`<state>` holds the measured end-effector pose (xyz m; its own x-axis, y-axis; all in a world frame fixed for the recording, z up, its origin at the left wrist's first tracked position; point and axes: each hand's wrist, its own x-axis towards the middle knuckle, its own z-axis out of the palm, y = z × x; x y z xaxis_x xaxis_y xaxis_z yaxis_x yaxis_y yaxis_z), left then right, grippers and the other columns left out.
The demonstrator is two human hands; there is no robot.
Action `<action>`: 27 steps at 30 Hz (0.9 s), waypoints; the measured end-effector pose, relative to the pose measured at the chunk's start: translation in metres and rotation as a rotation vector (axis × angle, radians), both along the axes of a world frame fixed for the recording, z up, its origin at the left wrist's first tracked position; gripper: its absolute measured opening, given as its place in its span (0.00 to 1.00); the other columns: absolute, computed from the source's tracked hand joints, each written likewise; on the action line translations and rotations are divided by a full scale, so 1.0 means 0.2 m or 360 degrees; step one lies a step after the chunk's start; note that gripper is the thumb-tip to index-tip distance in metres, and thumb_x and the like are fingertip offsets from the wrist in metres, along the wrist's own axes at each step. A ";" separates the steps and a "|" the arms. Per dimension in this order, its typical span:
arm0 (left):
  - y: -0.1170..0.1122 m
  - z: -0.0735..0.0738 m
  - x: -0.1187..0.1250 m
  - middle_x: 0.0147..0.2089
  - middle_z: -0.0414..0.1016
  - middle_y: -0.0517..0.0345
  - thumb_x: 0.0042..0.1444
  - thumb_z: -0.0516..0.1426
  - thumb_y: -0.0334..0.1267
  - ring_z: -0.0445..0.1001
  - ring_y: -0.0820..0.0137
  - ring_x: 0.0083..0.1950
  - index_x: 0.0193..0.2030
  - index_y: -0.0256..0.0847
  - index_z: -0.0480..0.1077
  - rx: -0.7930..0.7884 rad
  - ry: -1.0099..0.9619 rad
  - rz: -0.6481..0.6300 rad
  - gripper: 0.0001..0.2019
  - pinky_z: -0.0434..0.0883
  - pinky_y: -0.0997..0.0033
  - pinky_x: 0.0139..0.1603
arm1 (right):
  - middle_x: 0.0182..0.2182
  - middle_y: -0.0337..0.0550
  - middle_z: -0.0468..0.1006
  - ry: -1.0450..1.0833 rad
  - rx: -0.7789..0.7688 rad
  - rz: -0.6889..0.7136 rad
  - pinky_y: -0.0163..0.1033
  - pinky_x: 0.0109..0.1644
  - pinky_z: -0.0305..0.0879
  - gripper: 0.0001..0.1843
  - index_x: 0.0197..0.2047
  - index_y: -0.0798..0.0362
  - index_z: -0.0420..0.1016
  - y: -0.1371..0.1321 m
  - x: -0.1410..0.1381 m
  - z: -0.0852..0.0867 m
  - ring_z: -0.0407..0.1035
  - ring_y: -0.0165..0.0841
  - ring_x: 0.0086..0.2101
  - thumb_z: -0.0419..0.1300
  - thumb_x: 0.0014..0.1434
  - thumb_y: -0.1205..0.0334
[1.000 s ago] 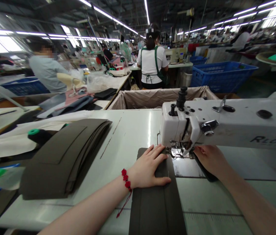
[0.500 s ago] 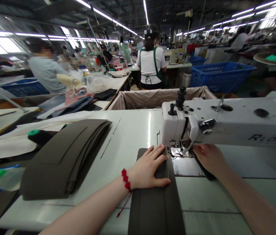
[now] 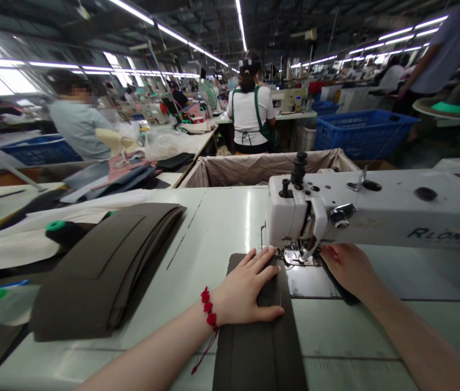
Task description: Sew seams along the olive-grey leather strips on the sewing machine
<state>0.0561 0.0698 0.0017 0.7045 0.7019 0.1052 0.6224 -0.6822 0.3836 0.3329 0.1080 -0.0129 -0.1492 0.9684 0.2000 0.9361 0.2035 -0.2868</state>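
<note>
My left hand (image 3: 250,290) lies flat with fingers spread on a dark grey-brown fabric piece (image 3: 260,353), which stretches from the table's near edge up to the sewing machine (image 3: 290,209). Its fingertips rest just left of the metal presser foot and needle plate (image 3: 297,258). On the other side of the needle, my right hand (image 3: 346,269) is closed, its fingertips tucked close to the presser foot. A black, narrow object (image 3: 347,296) shows beneath the right palm; its kind is mostly hidden by the hand.
On the left, a stack of dark fabric pieces (image 3: 103,266) lies beside a black thread cone (image 3: 64,232). A cloth-lined bin (image 3: 233,169) adjoins the table's far edge. Beyond are a blue crate (image 3: 364,133), a seated co-worker (image 3: 252,108) and a standing person (image 3: 443,60) at right.
Both hands and the fabric stay nearly in place. The whole view has shifted slightly, and a standing person has come into view at the upper right.
</note>
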 end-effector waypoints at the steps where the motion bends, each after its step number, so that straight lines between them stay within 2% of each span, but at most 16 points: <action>1: 0.00 0.00 0.00 0.73 0.45 0.45 0.50 0.61 0.59 0.43 0.55 0.73 0.62 0.40 0.62 0.0000 0.0011 -0.0003 0.37 0.43 0.50 0.72 | 0.19 0.42 0.71 0.0014 -0.0031 0.0025 0.39 0.30 0.51 0.21 0.21 0.50 0.64 0.00 0.00 0.00 0.67 0.36 0.24 0.45 0.64 0.53; 6: 0.00 0.00 0.00 0.73 0.45 0.44 0.51 0.60 0.61 0.43 0.54 0.73 0.62 0.40 0.62 0.0020 0.0019 0.0001 0.37 0.44 0.48 0.72 | 0.26 0.42 0.76 0.0094 -0.0131 0.0200 0.37 0.33 0.57 0.21 0.28 0.50 0.70 -0.03 0.01 0.05 0.70 0.35 0.29 0.44 0.66 0.52; 9: -0.02 0.04 -0.01 0.72 0.48 0.47 0.56 0.58 0.58 0.46 0.54 0.73 0.62 0.42 0.62 0.0079 -0.0002 0.0015 0.32 0.45 0.48 0.72 | 0.26 0.40 0.76 -0.0043 -0.0172 0.0135 0.36 0.29 0.55 0.19 0.36 0.49 0.73 -0.08 0.06 0.12 0.69 0.34 0.26 0.47 0.65 0.48; 10: -0.03 0.05 -0.02 0.72 0.51 0.51 0.60 0.56 0.55 0.48 0.56 0.72 0.62 0.45 0.62 0.0091 0.0009 -0.0047 0.27 0.45 0.50 0.72 | 0.26 0.39 0.76 -0.0111 -0.0191 0.0103 0.36 0.28 0.54 0.18 0.41 0.48 0.74 -0.10 0.08 0.14 0.69 0.34 0.25 0.49 0.65 0.47; 12: -0.05 0.09 -0.04 0.69 0.58 0.59 0.65 0.51 0.49 0.54 0.62 0.70 0.64 0.52 0.60 0.0067 0.0063 -0.0324 0.21 0.46 0.55 0.72 | 0.28 0.38 0.78 -0.0233 -0.0227 0.0072 0.36 0.27 0.54 0.20 0.52 0.45 0.71 -0.14 0.11 0.18 0.70 0.36 0.25 0.53 0.62 0.45; 14: -0.07 0.12 -0.08 0.68 0.61 0.62 0.67 0.49 0.48 0.57 0.65 0.69 0.67 0.55 0.56 0.0030 0.0148 -0.0557 0.22 0.48 0.58 0.72 | 0.29 0.37 0.80 -0.0312 -0.0280 0.0120 0.36 0.27 0.55 0.21 0.55 0.40 0.71 -0.17 0.10 0.21 0.72 0.37 0.27 0.55 0.61 0.46; 15: -0.08 0.13 -0.10 0.68 0.60 0.60 0.66 0.49 0.50 0.56 0.64 0.69 0.68 0.53 0.55 0.0053 0.0186 -0.0517 0.24 0.48 0.58 0.72 | 0.30 0.37 0.80 -0.0320 -0.0295 0.0175 0.36 0.29 0.57 0.18 0.53 0.39 0.73 -0.19 0.08 0.22 0.73 0.38 0.29 0.56 0.61 0.47; 17: -0.11 0.13 -0.15 0.70 0.56 0.53 0.64 0.50 0.54 0.53 0.56 0.71 0.69 0.47 0.54 0.0171 0.0248 -0.0133 0.29 0.49 0.52 0.71 | 0.36 0.38 0.82 -0.0281 -0.0269 0.0362 0.37 0.33 0.60 0.15 0.50 0.40 0.75 -0.23 0.01 0.20 0.75 0.37 0.34 0.55 0.62 0.54; 19: -0.17 0.13 -0.19 0.71 0.53 0.49 0.65 0.50 0.54 0.51 0.54 0.71 0.69 0.43 0.54 0.0217 0.0277 0.0201 0.30 0.52 0.50 0.70 | 0.43 0.40 0.80 -0.0239 -0.0204 0.0566 0.38 0.37 0.63 0.21 0.57 0.41 0.71 -0.26 -0.08 0.16 0.75 0.37 0.38 0.54 0.61 0.62; 20: -0.21 0.13 -0.20 0.71 0.52 0.50 0.65 0.49 0.54 0.51 0.55 0.71 0.69 0.45 0.53 0.0174 0.0279 0.0227 0.29 0.54 0.52 0.69 | 0.45 0.41 0.80 -0.0231 -0.0176 0.0638 0.38 0.38 0.63 0.25 0.61 0.42 0.67 -0.27 -0.11 0.13 0.75 0.37 0.39 0.54 0.60 0.64; 22: -0.29 0.12 -0.19 0.72 0.49 0.55 0.64 0.51 0.54 0.51 0.57 0.71 0.69 0.50 0.51 0.0027 0.0265 0.0083 0.30 0.56 0.54 0.69 | 0.45 0.42 0.80 -0.0236 -0.0160 0.0693 0.38 0.38 0.64 0.28 0.65 0.44 0.62 -0.29 -0.17 0.08 0.75 0.37 0.40 0.53 0.61 0.65; 24: -0.36 0.09 -0.18 0.73 0.45 0.57 0.61 0.54 0.54 0.48 0.56 0.72 0.70 0.54 0.50 -0.0066 0.0242 -0.0014 0.32 0.53 0.50 0.70 | 0.44 0.42 0.80 -0.0263 -0.0160 0.0675 0.38 0.37 0.64 0.27 0.64 0.45 0.63 -0.30 -0.20 0.04 0.75 0.37 0.40 0.53 0.62 0.64; 27: -0.41 0.06 -0.15 0.74 0.41 0.58 0.59 0.57 0.52 0.44 0.53 0.73 0.69 0.56 0.49 -0.0099 0.0224 0.0033 0.34 0.48 0.44 0.70 | 0.40 0.43 0.81 -0.0372 -0.0151 0.0659 0.38 0.33 0.63 0.26 0.64 0.47 0.64 -0.30 -0.21 0.01 0.75 0.37 0.36 0.53 0.61 0.64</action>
